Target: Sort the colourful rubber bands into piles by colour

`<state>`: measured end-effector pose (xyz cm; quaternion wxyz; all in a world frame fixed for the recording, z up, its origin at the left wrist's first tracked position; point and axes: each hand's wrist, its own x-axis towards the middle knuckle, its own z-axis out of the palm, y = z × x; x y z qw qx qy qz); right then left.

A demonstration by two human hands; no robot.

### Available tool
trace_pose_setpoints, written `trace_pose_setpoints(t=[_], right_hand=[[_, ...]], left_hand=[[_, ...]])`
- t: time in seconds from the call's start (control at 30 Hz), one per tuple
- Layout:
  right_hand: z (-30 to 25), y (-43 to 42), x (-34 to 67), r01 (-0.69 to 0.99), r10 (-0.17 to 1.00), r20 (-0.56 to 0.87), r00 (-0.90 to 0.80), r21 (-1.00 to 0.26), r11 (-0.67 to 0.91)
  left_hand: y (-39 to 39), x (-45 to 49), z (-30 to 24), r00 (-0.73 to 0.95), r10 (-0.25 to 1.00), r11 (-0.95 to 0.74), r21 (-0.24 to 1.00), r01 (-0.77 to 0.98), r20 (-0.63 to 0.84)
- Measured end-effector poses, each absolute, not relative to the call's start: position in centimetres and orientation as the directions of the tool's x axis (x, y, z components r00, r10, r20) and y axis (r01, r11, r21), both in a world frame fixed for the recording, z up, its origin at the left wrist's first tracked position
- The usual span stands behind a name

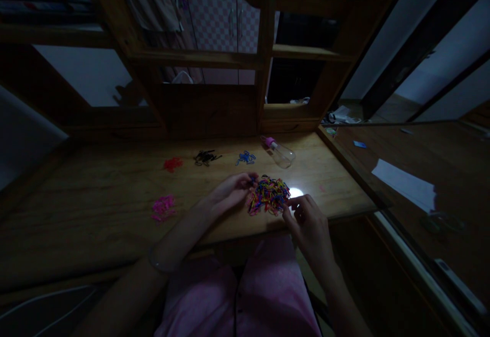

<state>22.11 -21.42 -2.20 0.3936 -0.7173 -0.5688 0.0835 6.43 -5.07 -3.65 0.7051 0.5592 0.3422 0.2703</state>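
A heap of mixed coloured paper clips (269, 194) lies on the wooden desk between my two hands. My left hand (238, 186) is at the heap's left edge, its fingers curled together around a dark blue paper clip (252, 179). On the right side of the heap, my right hand (309, 220) has thumb and fingertips drawn together; what they hold, if anything, is too small to see. Separate small piles lie farther out: red clips (173, 164), black clips (205, 158), blue clips (245, 158) and pink clips (164, 208).
Behind the blue pile a clear bulb-shaped bottle (284, 156) with a pink cap lies on its side. A wooden shelf unit (210, 59) rises at the desk's back. To the right, a lower brown surface holds white paper (403, 184). A bright light spot shows beside the heap.
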Motion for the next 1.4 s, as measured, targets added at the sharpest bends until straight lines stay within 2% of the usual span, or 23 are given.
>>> trace_pose_setpoints(t=[0.07,0.13,0.2,0.37,0.5,0.63,0.83,0.97,1.07,1.2,1.3,1.4], right_hand=[[-1.8,-20.8,21.6,0.728,0.879,0.342,0.333,-0.685,-0.009],[-1.4,-19.9,20.9,0.709,0.876,0.369,0.311,-0.704,0.045],[-1.3,-19.0,19.9,0.703,0.873,0.404,0.273,-0.704,0.106],[-2.0,-17.2,18.5,0.719,0.876,0.43,0.219,-0.678,0.153],[-2.0,-17.3,19.2,0.714,0.862,0.447,0.241,-0.683,0.154],[-1.7,-17.5,20.0,0.737,0.862,0.46,0.212,-0.654,0.168],[-2.1,-16.6,19.2,0.788,0.866,0.491,0.098,-0.57,0.234],[-1.8,-16.3,18.7,0.723,0.875,0.476,0.088,-0.634,0.273],[-1.0,-16.0,18.7,0.551,0.896,0.408,0.173,-0.794,0.255],[-0.2,-15.2,19.4,0.138,0.942,0.19,0.278,-0.978,0.156],[-0.3,-14.6,20.3,-0.136,0.928,0.01,0.373,-0.989,0.066],[-0.6,-14.5,21.5,-0.215,0.875,-0.01,0.483,-0.971,0.107]], left_hand=[[-6.0,6.7,-3.5,0.637,0.734,0.41,0.902,-0.137,-0.237],[-7.1,6.9,-3.3,0.668,0.689,0.602,0.734,-0.313,-0.281],[-8.1,7.2,-3.1,0.695,0.655,0.71,0.554,-0.434,-0.296],[-9.7,7.6,-3.1,0.715,0.627,0.778,0.293,-0.555,-0.309],[-10.3,7.5,-3.1,0.676,0.672,0.737,0.192,-0.648,-0.301],[-10.7,7.3,-2.8,0.64,0.715,0.695,0.192,-0.692,-0.283],[-11.6,7.4,-1.8,0.607,0.748,0.663,0.324,-0.675,-0.268],[-11.5,7.6,-1.9,0.595,0.756,0.654,0.347,-0.672,-0.273],[-11.3,7.7,-2.1,0.587,0.756,0.655,0.317,-0.686,-0.291],[-11.3,7.9,-2.2,0.542,0.769,0.635,0.304,-0.71,-0.34],[-10.6,7.8,-2.4,0.564,0.745,0.662,0.288,-0.692,-0.356],[-7.9,7.8,-2.8,0.535,0.755,0.653,0.362,-0.665,-0.38]])
